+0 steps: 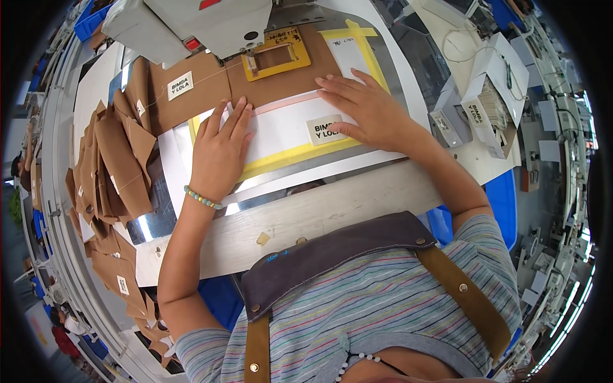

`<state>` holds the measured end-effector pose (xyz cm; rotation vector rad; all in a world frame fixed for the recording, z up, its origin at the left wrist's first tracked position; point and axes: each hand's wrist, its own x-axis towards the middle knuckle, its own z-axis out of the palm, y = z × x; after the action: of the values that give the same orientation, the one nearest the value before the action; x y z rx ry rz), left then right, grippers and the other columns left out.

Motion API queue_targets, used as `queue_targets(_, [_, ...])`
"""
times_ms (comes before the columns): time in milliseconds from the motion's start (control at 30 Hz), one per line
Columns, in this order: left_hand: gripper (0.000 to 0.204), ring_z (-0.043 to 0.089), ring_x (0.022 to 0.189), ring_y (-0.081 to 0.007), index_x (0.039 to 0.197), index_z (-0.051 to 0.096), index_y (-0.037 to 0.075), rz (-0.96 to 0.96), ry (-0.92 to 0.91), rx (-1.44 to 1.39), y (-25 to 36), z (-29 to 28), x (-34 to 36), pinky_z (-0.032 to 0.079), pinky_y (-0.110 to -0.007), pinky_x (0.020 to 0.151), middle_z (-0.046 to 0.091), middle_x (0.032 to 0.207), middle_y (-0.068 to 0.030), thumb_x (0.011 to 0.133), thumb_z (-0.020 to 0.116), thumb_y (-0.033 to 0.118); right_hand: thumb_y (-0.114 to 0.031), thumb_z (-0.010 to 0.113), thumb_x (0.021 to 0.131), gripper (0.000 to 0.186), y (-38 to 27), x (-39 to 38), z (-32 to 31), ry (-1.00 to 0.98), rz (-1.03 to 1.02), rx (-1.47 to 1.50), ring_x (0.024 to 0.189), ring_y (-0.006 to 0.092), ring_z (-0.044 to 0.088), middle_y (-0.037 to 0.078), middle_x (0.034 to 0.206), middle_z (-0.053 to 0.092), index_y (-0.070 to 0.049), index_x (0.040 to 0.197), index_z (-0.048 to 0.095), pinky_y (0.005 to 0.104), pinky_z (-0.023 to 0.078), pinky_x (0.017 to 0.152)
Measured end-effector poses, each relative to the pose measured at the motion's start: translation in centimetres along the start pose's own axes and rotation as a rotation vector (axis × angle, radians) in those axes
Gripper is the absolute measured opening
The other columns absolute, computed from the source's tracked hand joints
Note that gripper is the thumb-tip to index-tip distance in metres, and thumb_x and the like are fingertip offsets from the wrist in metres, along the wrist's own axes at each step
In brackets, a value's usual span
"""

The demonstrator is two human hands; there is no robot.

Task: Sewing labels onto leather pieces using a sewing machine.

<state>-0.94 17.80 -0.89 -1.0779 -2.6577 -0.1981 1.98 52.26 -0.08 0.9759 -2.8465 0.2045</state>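
Observation:
My left hand (220, 152) lies flat, its fingertips at the near edge of a brown fabric piece (325, 54). My right hand (373, 113) is spread out too, fingertips on that piece's near right edge and thumb over a cream printed label (316, 133). Both rest around a white template sheet (271, 134) edged with yellow tape. Beyond them, a yellow clamp frame (297, 62) presses on the brown fabric below the sewing machine head (191, 25). Left of the needle area, another brown piece (204, 96) bears a white label (179, 85), and a thread runs across it.
Brown fabric pieces (112, 166) pile up at the left and hang over the table edge. At the right stands a white box (491, 102) full of labels, beside a small grey tray (452, 118). A blue bin (501, 204) sits below the table's right side.

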Motion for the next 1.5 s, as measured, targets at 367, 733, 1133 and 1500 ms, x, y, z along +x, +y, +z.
queue_targets(367, [0.06,0.048,0.151,-0.0363,0.157,0.055,0.009,-0.017,-0.009,-0.088,-0.9,-0.2,-1.5,0.042,-0.048,0.122,0.057,0.163,-0.0049,0.099,0.069,0.007,-0.042,0.054,0.112,0.059,2.7,-0.6,-2.2,0.068,0.131,0.049,0.156,0.0331,0.04,0.013,0.164,0.053,-0.002,0.156,0.055,0.0515,0.026,0.132])
queue_targets(733, [0.06,0.048,0.151,-0.0384,0.157,0.055,0.007,-0.067,0.025,-0.146,-1.0,0.3,-1.8,0.041,-0.05,0.123,0.059,0.16,-0.0086,0.099,0.071,0.012,-0.053,0.051,0.112,0.066,2.5,-1.0,0.5,0.022,0.037,0.008,0.165,0.0297,0.026,0.007,0.173,0.041,-0.009,0.161,0.051,0.0569,0.018,0.134])
queue_targets(1133, [0.054,0.055,0.144,-0.0414,0.15,0.061,0.004,-0.075,0.055,-0.059,-0.5,-0.1,-1.6,0.045,-0.05,0.117,0.062,0.157,-0.0092,0.098,0.073,0.015,-0.05,0.05,0.111,0.07,2.2,-0.8,0.2,-0.019,0.099,0.032,0.166,0.032,0.022,0.007,0.176,0.036,-0.007,0.165,0.045,0.0555,0.013,0.136])
queue_targets(1500, [0.054,0.054,0.147,-0.0392,0.148,0.062,0.004,-0.102,0.073,-0.139,-0.7,-0.4,-1.8,0.047,-0.048,0.119,0.064,0.154,-0.0128,0.096,0.074,0.01,-0.04,0.06,0.107,0.065,1.8,-0.6,-0.3,0.021,0.123,0.117,0.165,0.0325,0.025,0.007,0.175,0.038,-0.009,0.163,0.048,0.0566,0.016,0.136])
